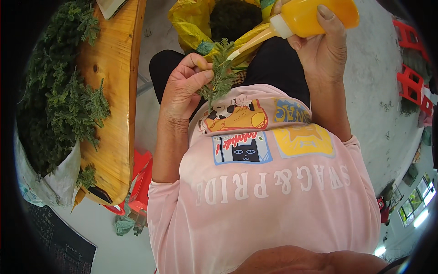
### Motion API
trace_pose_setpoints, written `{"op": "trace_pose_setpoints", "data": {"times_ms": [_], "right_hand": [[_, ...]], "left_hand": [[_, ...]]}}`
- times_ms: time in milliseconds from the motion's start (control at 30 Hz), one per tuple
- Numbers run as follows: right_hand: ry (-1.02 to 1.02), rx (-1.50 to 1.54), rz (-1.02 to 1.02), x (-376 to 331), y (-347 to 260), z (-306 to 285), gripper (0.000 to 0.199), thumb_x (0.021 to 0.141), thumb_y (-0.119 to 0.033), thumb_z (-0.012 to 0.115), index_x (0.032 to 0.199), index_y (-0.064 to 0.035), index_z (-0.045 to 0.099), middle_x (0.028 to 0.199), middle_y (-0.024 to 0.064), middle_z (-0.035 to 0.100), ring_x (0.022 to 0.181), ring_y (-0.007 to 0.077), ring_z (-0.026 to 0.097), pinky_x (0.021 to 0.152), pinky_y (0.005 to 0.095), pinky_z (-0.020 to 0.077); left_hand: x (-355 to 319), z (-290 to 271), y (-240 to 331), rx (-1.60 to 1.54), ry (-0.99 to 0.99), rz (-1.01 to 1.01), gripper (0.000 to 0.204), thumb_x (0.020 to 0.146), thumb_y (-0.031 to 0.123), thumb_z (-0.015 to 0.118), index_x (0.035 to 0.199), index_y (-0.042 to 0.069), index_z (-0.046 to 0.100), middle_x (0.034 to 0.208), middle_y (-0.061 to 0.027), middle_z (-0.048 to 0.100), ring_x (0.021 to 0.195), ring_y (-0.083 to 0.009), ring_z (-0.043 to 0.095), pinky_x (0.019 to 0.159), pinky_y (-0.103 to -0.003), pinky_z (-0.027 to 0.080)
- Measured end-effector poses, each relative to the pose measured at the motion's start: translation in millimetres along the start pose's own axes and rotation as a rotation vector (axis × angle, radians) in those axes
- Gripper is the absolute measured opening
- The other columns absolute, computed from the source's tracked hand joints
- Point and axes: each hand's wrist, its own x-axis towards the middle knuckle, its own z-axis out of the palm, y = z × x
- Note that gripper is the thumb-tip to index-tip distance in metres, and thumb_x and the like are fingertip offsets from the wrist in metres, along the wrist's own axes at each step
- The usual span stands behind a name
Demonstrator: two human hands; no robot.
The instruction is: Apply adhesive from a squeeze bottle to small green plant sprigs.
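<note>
while left hand point(185, 84) pinches fern sprig point(221, 73), bottle nozzle point(253, 42) touches it from the right
right hand point(321, 43) grips orange squeeze bottle point(315, 16), nozzle slanting down-left.

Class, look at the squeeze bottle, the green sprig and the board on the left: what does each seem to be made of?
Squeeze bottle: soft plastic, by its smooth translucent orange-yellow body and pale nozzle.
Green sprig: probably artificial plastic foliage, though it may be real; its fronds look stiff and uniform.
Board: varnished wood, showing grain, a knot and a glossy sheen.
</note>
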Motion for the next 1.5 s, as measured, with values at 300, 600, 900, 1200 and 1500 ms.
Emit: {"op": "trace_pose_setpoints", "data": {"times_ms": [300,600,900,1200,1500], "right_hand": [[-0.071,-0.051,-0.095,3.0,0.3,-15.7,0.048,0.089,-0.044,0.050,0.115,-0.0043,0.050,0.109,0.0144,0.054,0.078,0.0220,0.054,0.044,0.0241,0.0430],[-0.056,-0.119,0.016,2.4,-1.3,5.1,0.035,0.089,-0.027,0.055,0.114,-0.0041,0.048,0.103,0.0188,0.056,0.074,0.0228,0.056,0.042,0.0249,0.0425],[-0.020,-0.049,0.008,0.6,5.0,4.0,0.031,0.090,-0.022,0.054,0.114,-0.0045,0.047,0.102,0.0177,0.056,0.073,0.0208,0.056,0.042,0.0239,0.0418],[-0.002,-0.015,0.037,1.9,8.1,0.2,0.031,0.091,-0.023,0.053,0.115,-0.0047,0.047,0.102,0.0175,0.057,0.074,0.0209,0.056,0.042,0.0235,0.0408],[-0.007,0.013,0.024,2.6,9.1,-3.8,0.036,0.090,-0.031,0.055,0.114,-0.0049,0.048,0.103,0.0164,0.057,0.074,0.0203,0.056,0.042,0.0233,0.0407]], "left_hand": [[-3.6,4.7,14.6,-0.055,0.069,-0.083,0.036,0.080,0.007,0.064,0.113,-0.002,0.057,0.098,-0.0176,0.065,0.084,-0.0214,0.066,0.066,-0.028,0.056],[-3.4,2.5,9.3,-0.085,0.091,-0.070,0.027,0.082,-0.003,0.059,0.108,-0.005,0.059,0.102,-0.0149,0.065,0.089,-0.0198,0.065,0.080,-0.028,0.053],[-4.2,0.8,-0.9,-0.088,0.135,-0.058,0.032,0.081,0.004,0.062,0.112,-0.005,0.057,0.094,-0.0179,0.066,0.082,-0.0210,0.067,0.060,-0.025,0.056],[-6.5,0.0,-0.2,-0.178,0.100,-0.099,0.036,0.080,0.003,0.063,0.114,-0.005,0.056,0.093,-0.0197,0.065,0.077,-0.0217,0.066,0.056,-0.025,0.053],[-6.0,-3.3,-2.2,-0.176,0.062,-0.139,0.038,0.077,0.005,0.065,0.112,-0.005,0.056,0.091,-0.0187,0.065,0.074,-0.0207,0.065,0.057,-0.025,0.053]]}}
